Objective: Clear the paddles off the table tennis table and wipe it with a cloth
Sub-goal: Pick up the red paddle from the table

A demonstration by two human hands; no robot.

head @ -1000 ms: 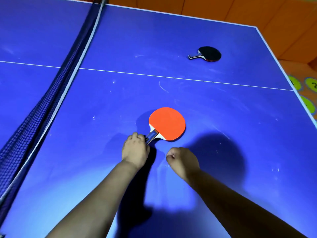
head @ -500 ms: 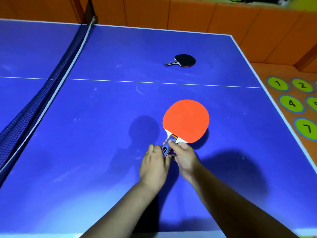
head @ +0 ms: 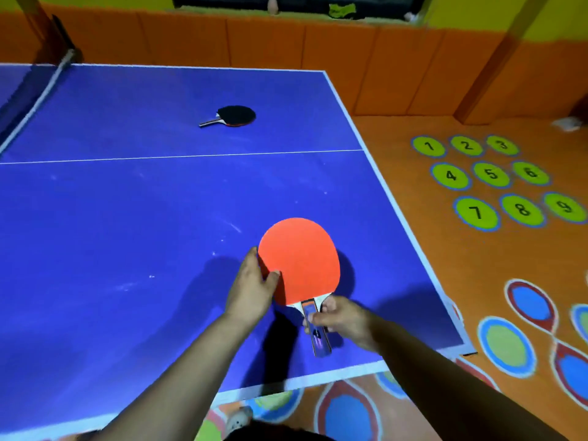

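- Gripping the left rim of the round red-rubbered wooden paddle (head: 299, 259) with the left hand (head: 251, 291): thumb pressed on the red face, fingers curled behind the edge.
- Pinching that paddle's wooden handle just below the blade with the curled fingers of the right hand (head: 342, 319); butt of the handle pointing toward the near table edge.
- Held red face up over the near right corner of the blue table tennis table (head: 127, 233), with a shadow on the surface beneath; cannot tell whether resting on the top or just clear of it.
- Lying flat on the far side of the white centre line: a second, black-faced paddle (head: 237, 115), handle pointing left, well apart from both hands.
- Stretched across the table at far left: a dark net (head: 35, 103) with a white top band.
- Set in rows on the orange floor to the right: round green numbered markers (head: 491, 173), one to nine.
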